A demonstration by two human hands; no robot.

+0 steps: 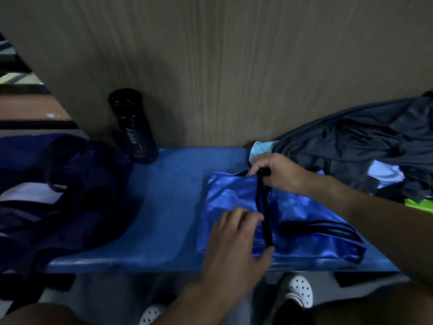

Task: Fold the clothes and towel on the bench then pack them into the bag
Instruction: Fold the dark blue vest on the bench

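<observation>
A shiny blue garment [302,214] with black trim lies partly folded on the blue bench [164,207]. My right hand [278,172] pinches its black-edged fold at the far end. At the near end of that same black edge, my left hand [236,233] grips it between fingers and thumb. A dark navy bag [77,195] sits open on the left end of the bench, with something white inside. A heap of dark grey clothes [365,151] lies at the right, with a light blue cloth [260,146] under it.
A black bottle [133,127] stands against the wooden wall panel [234,66] behind the bench. A bright green item [419,205] peeks out at the right edge. My feet in white perforated shoes [300,292] are on the floor below the bench.
</observation>
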